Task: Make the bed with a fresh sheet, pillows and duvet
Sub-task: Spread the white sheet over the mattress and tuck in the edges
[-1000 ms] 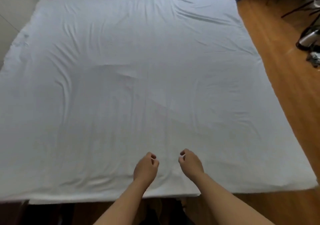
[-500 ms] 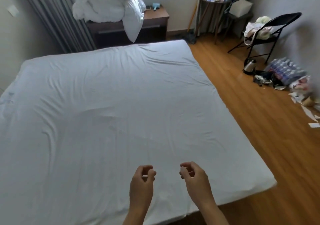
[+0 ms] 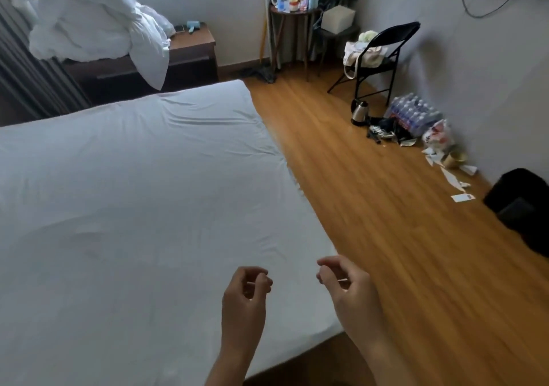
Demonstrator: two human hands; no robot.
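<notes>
Fitted white sheet (image 3: 133, 195) spread over the mattress, lightly creased, so sheet step judged done. Left hand (image 3: 245, 296) and right hand (image 3: 346, 286) hovering above the near corner, fingers loosely curled, holding nothing. White duvet and pillows (image 3: 89, 20) heaped on the dark dresser (image 3: 190, 55) beyond the far end. Next, probably: walking round over the wooden floor (image 3: 386, 237), gathering the heap with both hands, carrying it back.

Sheet (image 3: 133, 192): white cloth, matt, mostly smooth, fine creases toward the bed's right edge. Duvet (image 3: 89, 20): white cloth, puffy, crumpled. Floor (image 3: 386, 237): wood planks, slight sheen. Kettle (image 3: 360, 111): shiny metal. Folding chair (image 3: 383, 49): black, matt. Dresser (image 3: 190, 55): dark wood.
</notes>
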